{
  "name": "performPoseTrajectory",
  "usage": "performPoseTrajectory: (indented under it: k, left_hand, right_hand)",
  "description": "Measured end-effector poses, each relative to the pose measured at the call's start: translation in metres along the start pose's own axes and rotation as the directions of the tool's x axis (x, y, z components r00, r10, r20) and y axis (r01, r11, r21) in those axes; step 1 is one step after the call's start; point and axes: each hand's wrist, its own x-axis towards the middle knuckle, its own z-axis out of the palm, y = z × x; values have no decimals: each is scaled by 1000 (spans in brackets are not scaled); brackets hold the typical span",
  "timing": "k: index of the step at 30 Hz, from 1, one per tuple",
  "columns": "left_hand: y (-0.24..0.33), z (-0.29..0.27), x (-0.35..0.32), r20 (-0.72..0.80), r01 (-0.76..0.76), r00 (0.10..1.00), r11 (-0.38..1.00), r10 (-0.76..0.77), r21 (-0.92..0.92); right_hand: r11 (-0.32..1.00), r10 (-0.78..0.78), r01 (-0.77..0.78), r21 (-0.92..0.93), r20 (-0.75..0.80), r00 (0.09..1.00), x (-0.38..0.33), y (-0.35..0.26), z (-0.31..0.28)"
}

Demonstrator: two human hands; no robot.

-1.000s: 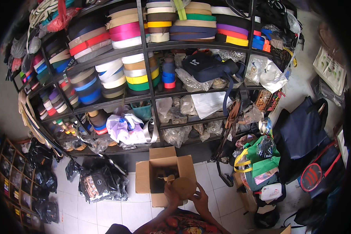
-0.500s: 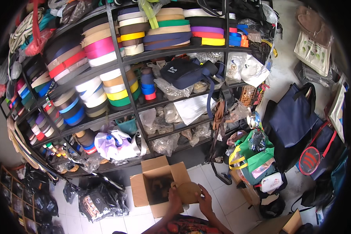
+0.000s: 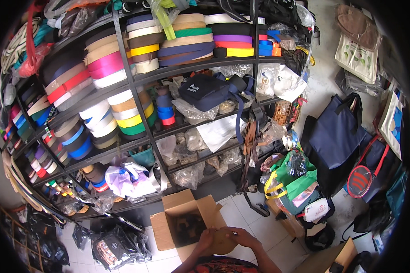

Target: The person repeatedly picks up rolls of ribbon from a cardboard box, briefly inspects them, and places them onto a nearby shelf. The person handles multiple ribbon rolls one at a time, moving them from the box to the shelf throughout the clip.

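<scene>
An open cardboard box (image 3: 168, 220) stands on the white tiled floor in front of me, with dark items inside. My left hand (image 3: 205, 240) and my right hand (image 3: 240, 236) meet at the box's right side. Between them they hold a flat, round tan object (image 3: 223, 241) against the box's right flap. Both forearms come up from the lower edge.
A tall black metal shelf (image 3: 136, 86) holds several coloured webbing rolls, plastic bags and a navy bag (image 3: 205, 91). Black plastic bags (image 3: 116, 245) lie left of the box. A green tote (image 3: 291, 182), navy bags (image 3: 337, 132) and a cardboard piece (image 3: 332, 257) crowd the right.
The view has shifted, so the shelf and box sit slightly differently in the picture. My hands have closed together on the round tan object at the box's right flap.
</scene>
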Motion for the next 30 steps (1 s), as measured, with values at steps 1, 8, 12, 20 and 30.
performPoseTrajectory:
  k: [1,8,12,20,30]
  left_hand:
    - [-1,1,-1,-6,51,999,998,-51,-37]
    - [-12,6,0,-201,191,952,961,-231,-200]
    - [23,-14,-11,-232,81,960,951,-154,-297]
    - [83,-67,-22,-40,-90,996,924,81,-372]
    - [59,-111,5,23,-42,999,989,46,-140]
  right_hand:
    - [1000,21,-21,-1,29,999,2,-2,-1]
    - [958,104,62,279,-543,834,9,-26,54]
    - [945,46,156,286,-593,804,12,-35,74]
    - [992,-63,78,99,-152,986,41,-55,27]
    - [956,-284,259,-138,-213,935,85,-80,52]
